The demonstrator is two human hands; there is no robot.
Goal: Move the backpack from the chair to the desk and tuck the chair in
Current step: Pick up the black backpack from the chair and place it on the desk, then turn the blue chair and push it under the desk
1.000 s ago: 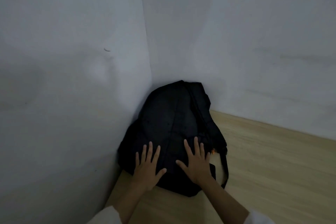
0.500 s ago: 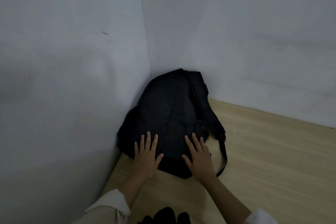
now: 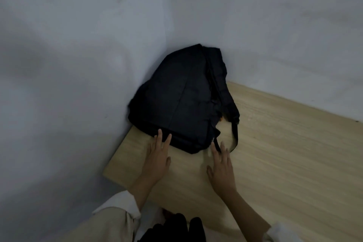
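Slumped black fabric backpack already on the pale wood-grain desk, pushed into its far left corner against the grey walls, one strap looping out toward the right. Left hand flat and open, fingertips just touching the bag's near edge, gripping nothing. Right hand spread open over the desk beside the strap, also empty. First part of the task apparently done; chair not in view, so tucking it in probably left. No brand, label or readable writing visible anywhere.
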